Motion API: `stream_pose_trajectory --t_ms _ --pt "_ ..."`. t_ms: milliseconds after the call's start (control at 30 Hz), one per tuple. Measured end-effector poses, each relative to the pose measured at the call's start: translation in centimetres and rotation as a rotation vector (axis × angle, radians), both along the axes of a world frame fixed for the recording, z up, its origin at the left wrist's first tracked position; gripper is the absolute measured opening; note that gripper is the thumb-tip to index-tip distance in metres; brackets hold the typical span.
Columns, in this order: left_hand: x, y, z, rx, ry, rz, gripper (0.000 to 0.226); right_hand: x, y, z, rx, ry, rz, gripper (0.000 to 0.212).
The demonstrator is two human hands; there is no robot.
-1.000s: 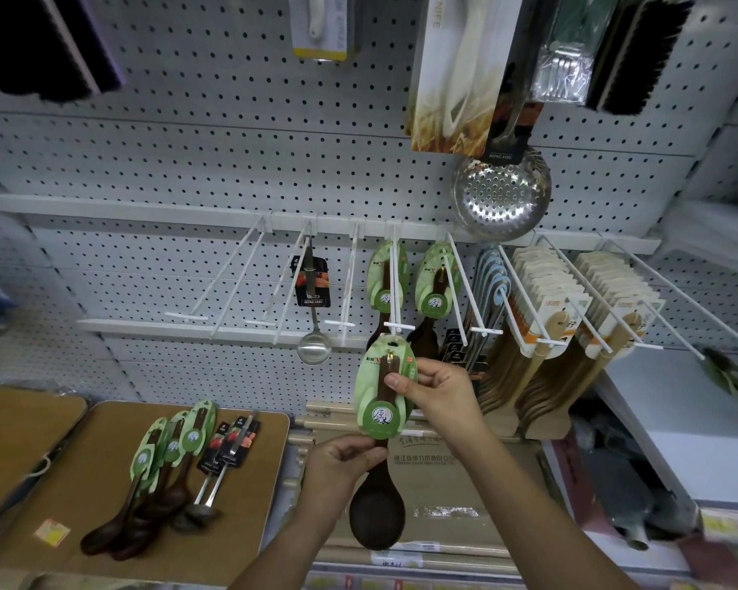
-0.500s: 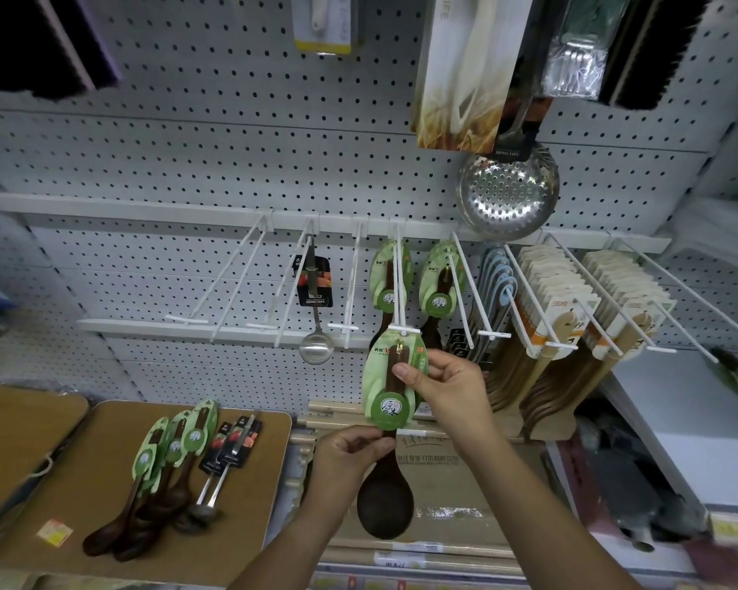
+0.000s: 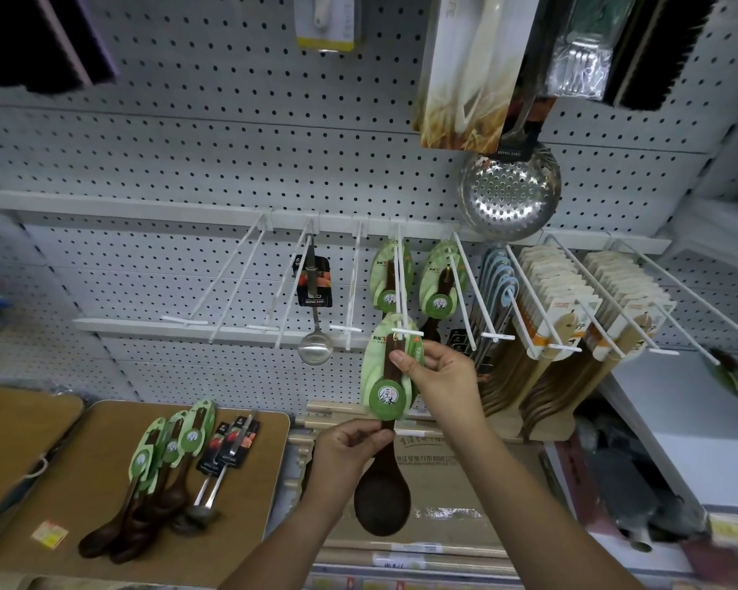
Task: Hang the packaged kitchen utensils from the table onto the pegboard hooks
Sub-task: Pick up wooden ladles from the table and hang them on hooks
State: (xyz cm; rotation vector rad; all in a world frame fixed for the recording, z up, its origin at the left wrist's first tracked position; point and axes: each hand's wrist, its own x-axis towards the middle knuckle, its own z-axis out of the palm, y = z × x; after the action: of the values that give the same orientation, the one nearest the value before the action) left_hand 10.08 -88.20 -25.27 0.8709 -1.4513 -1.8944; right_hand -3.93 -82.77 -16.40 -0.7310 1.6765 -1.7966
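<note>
Right hand [image 3: 439,376] grip: thumb and fingers pinching the upper part of the green card on the packaged wooden spoon [image 3: 386,389]. Left hand [image 3: 350,451] grip: fingertips pinched on the spoon's handle just under the card, with the bowl hanging below. The spoon is upright in front of the pegboard [image 3: 188,142]. Its card top sits right at the tip of the white hook [image 3: 407,333]; can't tell if the card's hole is on the hook.

Far end of that hook and the next hook to the right carry hung spoons [image 3: 442,287] with the same green cards. One hook to the left holds a steel ladle [image 3: 315,317] on a black card.

Worktop [image 3: 82,483] at near left: three spare spoons [image 3: 167,453] lying together, and two black-carded ladles [image 3: 229,451] just beside them on the right. A perforated skimmer [image 3: 508,191] hangs upper right.
</note>
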Motion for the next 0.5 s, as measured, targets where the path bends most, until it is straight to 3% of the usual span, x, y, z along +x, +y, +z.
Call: stream_pose_trajectory --t_ms 267,500 --pt "-3.3 -4.0 0.8 -0.114 -0.048 0.084 0.010 -4.7 -7.0 -0.7 0.100 0.057 -0.079 0.005" --pt "-7.3 -8.2 0.3 -0.220 -0.139 0.096 0.019 -8.0 -10.8 -0.5 0.167 0.136 -0.155 0.015"
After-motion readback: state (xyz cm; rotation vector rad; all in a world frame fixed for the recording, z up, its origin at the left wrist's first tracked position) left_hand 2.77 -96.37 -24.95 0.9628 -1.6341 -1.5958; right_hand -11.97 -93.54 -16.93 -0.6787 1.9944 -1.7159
